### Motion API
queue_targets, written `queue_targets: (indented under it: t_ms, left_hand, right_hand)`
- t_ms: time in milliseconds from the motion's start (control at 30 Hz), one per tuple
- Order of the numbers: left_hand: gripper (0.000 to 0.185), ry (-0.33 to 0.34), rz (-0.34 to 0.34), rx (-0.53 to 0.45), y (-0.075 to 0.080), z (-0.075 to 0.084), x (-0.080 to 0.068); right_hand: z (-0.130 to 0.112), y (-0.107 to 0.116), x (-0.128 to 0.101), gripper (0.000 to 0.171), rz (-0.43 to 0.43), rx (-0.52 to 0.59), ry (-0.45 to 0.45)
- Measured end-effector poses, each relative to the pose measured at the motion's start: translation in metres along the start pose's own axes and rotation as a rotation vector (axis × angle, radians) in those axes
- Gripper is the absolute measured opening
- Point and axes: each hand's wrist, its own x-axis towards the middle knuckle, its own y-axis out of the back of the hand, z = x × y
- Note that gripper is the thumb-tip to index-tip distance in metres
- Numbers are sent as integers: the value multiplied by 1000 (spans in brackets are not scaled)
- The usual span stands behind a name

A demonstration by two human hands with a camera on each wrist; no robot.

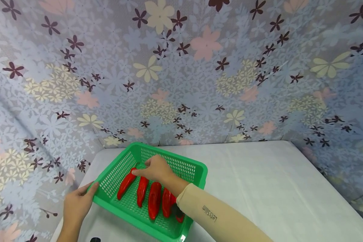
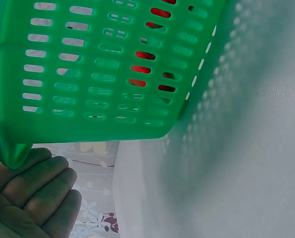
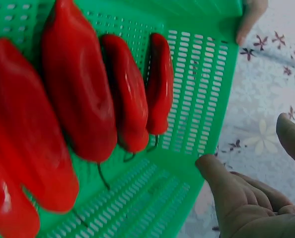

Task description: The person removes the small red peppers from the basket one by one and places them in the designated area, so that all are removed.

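Observation:
A green plastic basket with slotted walls stands on the white tabletop. Several long red peppers lie side by side in it, their thin dark stems showing in the right wrist view. At the basket's left corner my left hand grips the rim, thumb on top and fingers underneath. Over the basket, near the stem ends of the two leftmost peppers, is my right hand. The right wrist view shows its thumb and fingers apart with nothing between them. My forearm partly covers the rightmost peppers.
White tabletop extends to the right of the basket. A flower-patterned covering rises behind the table and along both sides. A small black object shows at the bottom edge of the head view, mostly cut off.

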Motion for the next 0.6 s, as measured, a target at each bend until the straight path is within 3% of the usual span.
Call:
queue_targets:
  t_ms: [367, 600]
  left_hand:
    - [63, 1, -5, -6, -2, 0, 1]
    - [62, 3, 2, 1, 0, 1, 2]
  right_hand:
    - [0, -29, 11, 63, 26, -54, -93]
    - [4, -44, 10, 46, 4, -43, -131]
